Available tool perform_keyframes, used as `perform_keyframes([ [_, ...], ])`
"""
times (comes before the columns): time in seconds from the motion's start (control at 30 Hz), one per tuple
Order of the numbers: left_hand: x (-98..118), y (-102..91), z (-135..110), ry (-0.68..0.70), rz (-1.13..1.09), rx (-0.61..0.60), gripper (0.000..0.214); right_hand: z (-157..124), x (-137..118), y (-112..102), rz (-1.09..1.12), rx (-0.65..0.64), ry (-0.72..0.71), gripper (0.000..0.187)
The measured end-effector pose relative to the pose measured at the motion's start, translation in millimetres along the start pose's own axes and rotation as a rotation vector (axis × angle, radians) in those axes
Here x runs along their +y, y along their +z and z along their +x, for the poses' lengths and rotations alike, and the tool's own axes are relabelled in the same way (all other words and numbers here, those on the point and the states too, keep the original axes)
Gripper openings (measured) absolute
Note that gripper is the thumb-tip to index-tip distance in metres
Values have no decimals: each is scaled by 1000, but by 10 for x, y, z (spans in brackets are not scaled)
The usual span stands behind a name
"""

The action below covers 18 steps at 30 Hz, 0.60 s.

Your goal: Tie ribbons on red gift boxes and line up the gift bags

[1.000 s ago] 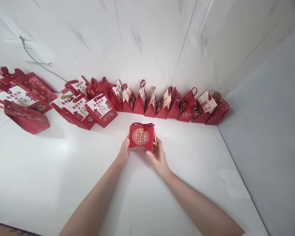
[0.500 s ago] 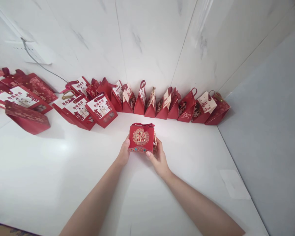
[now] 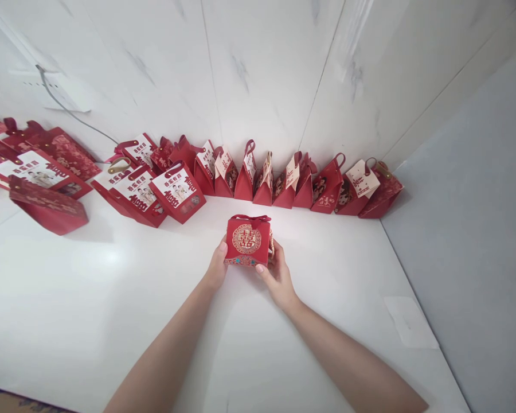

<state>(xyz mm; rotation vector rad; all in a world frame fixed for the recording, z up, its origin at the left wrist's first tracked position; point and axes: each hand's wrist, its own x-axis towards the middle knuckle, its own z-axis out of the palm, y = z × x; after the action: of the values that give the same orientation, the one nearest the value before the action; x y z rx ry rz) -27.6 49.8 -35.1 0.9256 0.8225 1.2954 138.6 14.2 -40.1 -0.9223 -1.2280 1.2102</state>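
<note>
A small red gift box [image 3: 247, 240] with a gold round emblem and a red ribbon handle stands on the white table [image 3: 112, 310] in the middle of the view. My left hand [image 3: 216, 268] grips its left side, thumb on the front. My right hand [image 3: 277, 277] holds its right side, with the thumb under the lower front edge. Both hands are closed on the box.
Several red gift bags [image 3: 284, 182] with tags stand in a row against the marble wall. Larger red boxes with white printed panels [image 3: 172, 192] lie to the left, more [image 3: 38, 183] at the far left. A grey floor [image 3: 477, 241] lies beyond the table's right edge.
</note>
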Motion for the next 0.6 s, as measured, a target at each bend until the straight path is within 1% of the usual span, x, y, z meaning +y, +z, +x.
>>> perform_keyframes([
  [0.17,3,5,1,17,12,-5,68,0,-7,2,10,-3,-12,76],
  [0.6,-20,-17,18,23,35,-21,68,8,22,-7,39,8,26,77],
])
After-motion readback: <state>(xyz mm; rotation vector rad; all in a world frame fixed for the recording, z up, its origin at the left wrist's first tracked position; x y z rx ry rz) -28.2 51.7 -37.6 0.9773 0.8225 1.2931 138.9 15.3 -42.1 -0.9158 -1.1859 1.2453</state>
